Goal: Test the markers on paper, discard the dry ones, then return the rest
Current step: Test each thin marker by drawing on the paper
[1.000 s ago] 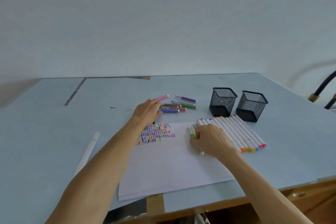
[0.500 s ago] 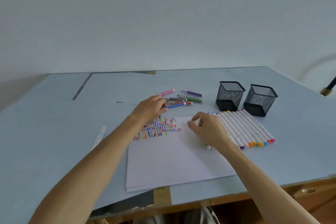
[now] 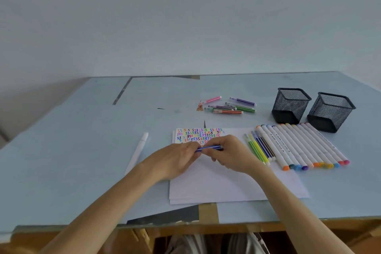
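Both hands meet over the white paper [image 3: 222, 183] and hold one thin blue striped marker [image 3: 210, 147] level between them. My left hand [image 3: 177, 158] grips its left end; my right hand [image 3: 231, 154] pinches its right end. Whether the cap is on is hidden by the fingers. Coloured test squiggles [image 3: 198, 135] fill the paper's top left corner. A small group of thin markers [image 3: 228, 107] lies beyond the paper. A few thin markers [image 3: 258, 147] and a row of thick white markers [image 3: 303, 146] lie at the paper's right edge.
Two black mesh pen cups [image 3: 289, 105] [image 3: 329, 111] stand at the back right of the light blue table [image 3: 82, 150]. A single white pen [image 3: 138, 151] lies left of the paper. The table's front edge runs just below the paper.
My left hand lifted a blue marker from the far group and brought it back over the paper. My right hand left the markers at the paper's edge and took hold of its other end.
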